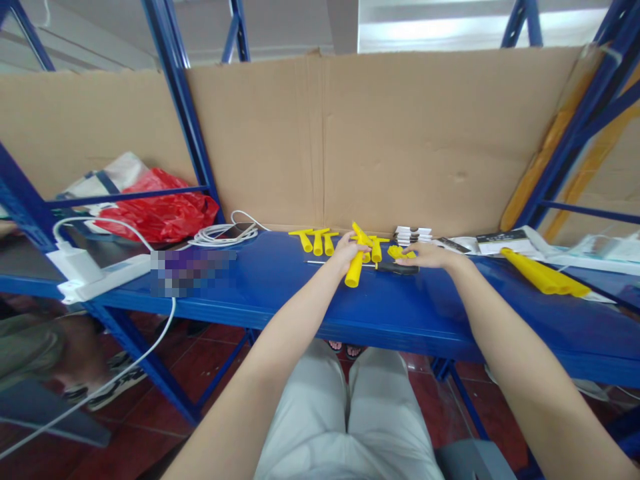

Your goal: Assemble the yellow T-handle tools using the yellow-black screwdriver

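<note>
My left hand [346, 252] is closed round a yellow plastic tube [356, 265] that tilts up from the blue shelf [280, 287]. My right hand [423, 255] rests fingers down on a small yellow piece [399, 252], just above a black-handled screwdriver [397, 269] lying on the shelf. Whether its fingers grip the piece is unclear. Several yellow T-shaped parts [316, 239] lie in a row to the left of my hands.
A stack of yellow tubes [545, 280] lies at the right, near papers and packets [505, 241]. A white block [413, 235] sits behind my hands. At the left are a coiled white cable [220, 233], a power strip [100, 277] and a red bag [160, 207]. Cardboard [380, 133] backs the shelf.
</note>
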Demonstrator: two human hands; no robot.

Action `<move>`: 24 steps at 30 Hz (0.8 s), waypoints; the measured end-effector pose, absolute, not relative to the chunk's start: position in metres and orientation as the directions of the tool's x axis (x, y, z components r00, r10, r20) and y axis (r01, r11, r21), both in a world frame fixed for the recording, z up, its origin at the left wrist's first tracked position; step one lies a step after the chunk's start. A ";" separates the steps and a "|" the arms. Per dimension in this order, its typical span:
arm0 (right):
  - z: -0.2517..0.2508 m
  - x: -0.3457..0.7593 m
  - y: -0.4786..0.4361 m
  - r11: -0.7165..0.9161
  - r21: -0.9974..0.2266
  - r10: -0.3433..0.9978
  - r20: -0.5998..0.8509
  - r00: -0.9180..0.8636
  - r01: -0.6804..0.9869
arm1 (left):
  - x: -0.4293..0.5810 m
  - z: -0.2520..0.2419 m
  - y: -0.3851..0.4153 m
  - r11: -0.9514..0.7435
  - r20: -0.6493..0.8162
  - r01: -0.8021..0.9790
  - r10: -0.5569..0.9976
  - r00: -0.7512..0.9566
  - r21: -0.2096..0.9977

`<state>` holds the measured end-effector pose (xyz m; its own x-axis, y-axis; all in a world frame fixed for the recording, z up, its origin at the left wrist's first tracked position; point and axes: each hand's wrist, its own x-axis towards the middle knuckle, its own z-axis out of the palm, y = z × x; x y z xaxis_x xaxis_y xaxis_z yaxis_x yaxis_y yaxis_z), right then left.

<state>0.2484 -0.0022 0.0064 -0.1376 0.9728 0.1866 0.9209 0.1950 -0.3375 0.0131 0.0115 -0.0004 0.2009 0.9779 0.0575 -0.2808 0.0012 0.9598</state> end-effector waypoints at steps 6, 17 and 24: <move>0.009 0.246 -0.012 0.256 -0.353 0.965 0.035 -0.260 0.900 | 0.012 -0.004 0.016 0.037 0.009 -0.272 0.986 0.165 0.962; 0.014 0.243 -0.018 0.278 -0.354 0.958 0.039 -0.283 0.893 | 0.013 -0.009 0.019 0.042 -0.004 -0.193 0.981 0.193 0.980; 0.025 0.247 -0.031 0.278 -0.562 0.954 0.067 -0.293 0.779 | 0.011 -0.006 0.020 0.058 -0.016 -0.210 0.981 0.193 0.976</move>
